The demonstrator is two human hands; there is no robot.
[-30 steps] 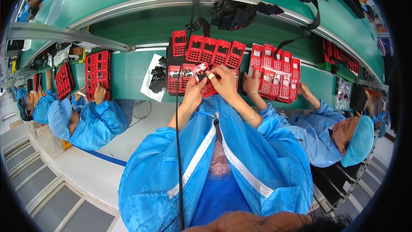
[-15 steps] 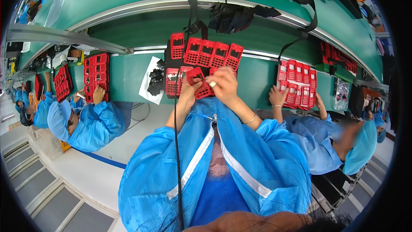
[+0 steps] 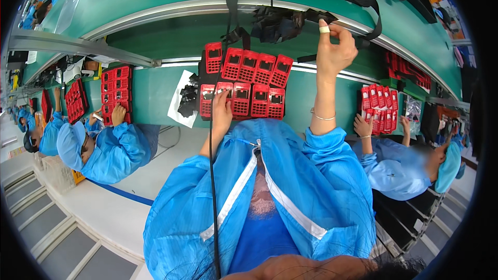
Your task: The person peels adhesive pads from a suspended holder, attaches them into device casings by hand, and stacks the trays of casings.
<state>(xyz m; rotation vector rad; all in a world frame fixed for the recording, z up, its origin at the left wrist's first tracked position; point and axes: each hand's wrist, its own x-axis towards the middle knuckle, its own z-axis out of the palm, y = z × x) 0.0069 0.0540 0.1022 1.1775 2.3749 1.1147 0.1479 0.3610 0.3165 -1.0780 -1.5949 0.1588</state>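
Red keypad housings with a window opening and rows of button holes lie in two rows on a black tray (image 3: 203, 68). My left hand (image 3: 222, 110) is closed at the lower part of one red housing (image 3: 223, 86) in the near row, its fingers covering much of it. Beside it lies another red housing (image 3: 241, 98) with a dark window. My right hand (image 3: 336, 52) is raised at the shelf edge, fingers bent and apart, a pale band round one digit. That digit's tip meets black sheets (image 3: 277, 25); no held piece shows.
Black pieces (image 3: 189, 96) lie on white paper (image 3: 179, 109) left of the tray. A black strap (image 3: 307, 58) passes behind my right wrist. A cable (image 3: 212, 176) hangs before me. Co-workers sit on both sides with red housings (image 3: 116, 93), one tray (image 3: 381, 105) at right.
The housing from my left hand now lies in the near row, and that hand has shifted left. My right hand has gone up and right to the sheets. The right co-worker's tray has moved right.
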